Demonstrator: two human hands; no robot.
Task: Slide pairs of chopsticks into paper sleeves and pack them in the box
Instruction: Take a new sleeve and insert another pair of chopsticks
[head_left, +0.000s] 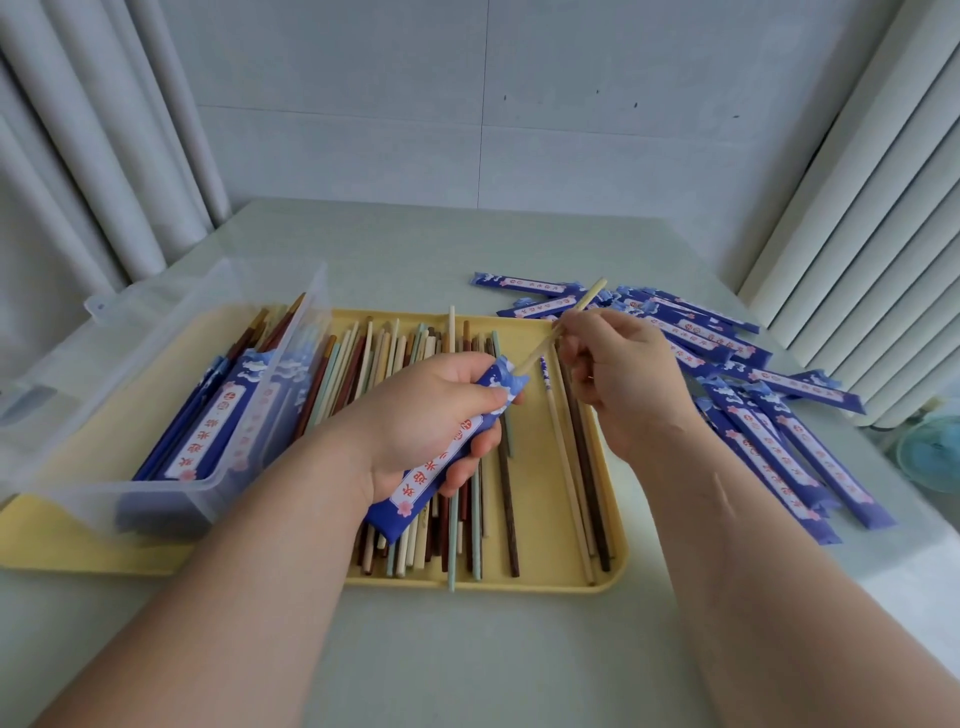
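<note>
My left hand (436, 421) grips a blue paper sleeve (415, 493) with a white label, held slanted over the yellow tray (545, 579). My right hand (618, 369) pinches a pale chopstick (587, 301) whose lower end sits in the sleeve's open top; I cannot tell if a second stick is with it. Several loose chopsticks (467, 519) in cream, brown, red and mint lie in the tray. A clear plastic box (171, 405) on the tray's left part holds several sleeved pairs.
A pile of empty blue sleeves (769, 415) lies on the table to the right of the tray. White curtains hang at left and right. A pale blue round object (930, 457) sits at the right edge. Bare table shows in front of the tray.
</note>
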